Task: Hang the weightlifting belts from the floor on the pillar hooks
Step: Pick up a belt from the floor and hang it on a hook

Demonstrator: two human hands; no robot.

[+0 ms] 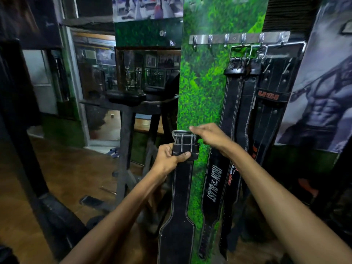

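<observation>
I hold a black leather weightlifting belt [180,197] upright in front of the green pillar [202,96]. My left hand [171,157] grips it just below the metal buckle [182,137]. My right hand [209,136] is closed on the buckle's right end. The belt's wide part hangs down toward the floor. High on the pillar is a steel hook rail [238,38]; its left hooks are bare. Two black belts [238,103] hang from the middle hooks, one printed IRON BLAST lower down. A third belt marked USI [270,96] hangs on the right.
A dark metal gym bench frame [127,119] with a padded rest stands just left of the pillar. A mirror [148,67] is behind it. A poster [320,88] covers the wall on the right. Wooden floor [62,168] spreads to the left, with a dark machine frame at the left edge.
</observation>
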